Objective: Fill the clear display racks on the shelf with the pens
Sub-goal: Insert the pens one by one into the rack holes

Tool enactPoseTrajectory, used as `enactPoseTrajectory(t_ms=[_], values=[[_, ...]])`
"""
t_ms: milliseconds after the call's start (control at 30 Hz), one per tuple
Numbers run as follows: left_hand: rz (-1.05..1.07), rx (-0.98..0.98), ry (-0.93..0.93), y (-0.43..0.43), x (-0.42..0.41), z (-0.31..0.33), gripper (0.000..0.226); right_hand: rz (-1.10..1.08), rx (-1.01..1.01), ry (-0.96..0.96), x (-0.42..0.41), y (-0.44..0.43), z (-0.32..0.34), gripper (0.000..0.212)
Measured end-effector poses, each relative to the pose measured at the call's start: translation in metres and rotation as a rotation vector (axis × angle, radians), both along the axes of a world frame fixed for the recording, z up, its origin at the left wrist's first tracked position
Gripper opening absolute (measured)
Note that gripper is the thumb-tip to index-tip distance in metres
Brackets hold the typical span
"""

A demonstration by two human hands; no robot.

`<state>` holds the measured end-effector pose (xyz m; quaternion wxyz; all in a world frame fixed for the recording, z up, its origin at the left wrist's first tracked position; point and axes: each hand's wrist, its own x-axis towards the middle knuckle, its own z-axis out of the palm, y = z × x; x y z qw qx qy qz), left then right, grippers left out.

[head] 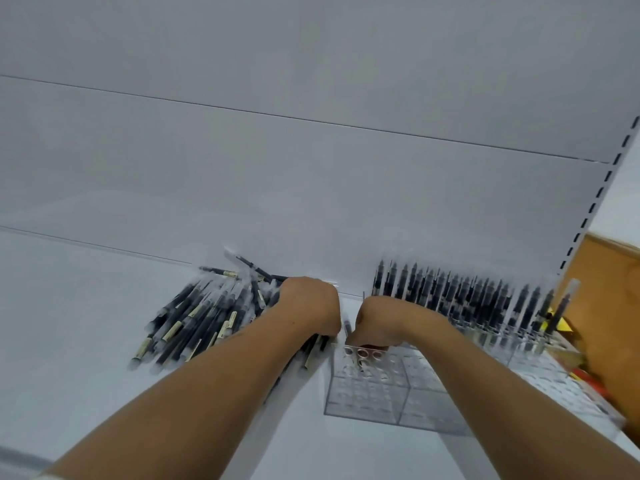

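Note:
A loose heap of black pens with clear caps lies on the white shelf at centre left. My left hand rests on the heap's right edge, fingers curled down among the pens. A clear display rack with round holes stands to the right. My right hand is over its top left corner, fingers closed around a black pen that points down at the holes. Further right, a rack holds a row of upright pens.
The white back panel rises behind the shelf, with a slotted upright at the right. A brown cardboard box with yellow and red items stands at the far right edge, next to the racks.

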<state>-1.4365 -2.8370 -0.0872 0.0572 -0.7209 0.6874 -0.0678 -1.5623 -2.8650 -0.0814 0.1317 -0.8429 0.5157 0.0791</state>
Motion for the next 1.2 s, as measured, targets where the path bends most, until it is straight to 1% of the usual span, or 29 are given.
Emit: enactPoseTrajectory(t_ms=[100,267,333,400,467,533,633,733,867,1000,1067,1200], values=[[-0.013,0.010,-0.064,0.004,-0.004,0.004,0.007,-0.011,0.021,-0.053,-0.008,0.004,0.002,0.023],[-0.010,0.034,-0.108,0.008,-0.012,0.010,0.006,-0.039,-0.018,-0.152,-0.020,0.009,0.001,0.029],[-0.015,0.034,-0.125,0.009,-0.012,0.011,0.007,-0.033,-0.043,-0.182,-0.024,0.011,0.003,0.027],[-0.020,0.023,-0.128,0.009,-0.012,0.010,0.007,-0.032,-0.069,-0.233,-0.029,0.012,0.006,0.023],[-0.019,0.006,-0.107,0.010,-0.011,0.009,0.007,-0.030,-0.090,-0.291,-0.032,0.015,0.009,0.025],[-0.005,-0.016,-0.066,0.010,-0.008,0.008,0.012,-0.019,-0.110,-0.360,-0.037,0.018,0.010,0.025],[0.036,-0.082,0.107,0.012,0.004,0.007,0.026,-0.007,-0.167,-0.495,-0.048,0.022,0.014,0.022],[0.058,-0.143,0.342,0.016,0.017,0.008,0.036,0.021,-0.240,-0.586,-0.065,0.024,0.020,0.010],[-0.038,-0.298,0.584,0.023,0.021,0.012,0.027,0.035,-0.274,-0.727,-0.093,0.024,0.024,0.010],[-0.183,-0.414,0.744,0.027,0.004,0.023,0.013,0.025,-0.328,-0.887,-0.122,0.020,0.028,0.006],[-0.249,-0.432,0.926,0.026,-0.010,0.028,0.007,0.016,-0.355,-0.943,-0.138,0.016,0.031,0.005],[-0.345,-0.443,1.250,0.018,-0.050,0.030,0.005,-0.075,-0.446,-1.027,-0.169,0.005,0.029,0.005]])
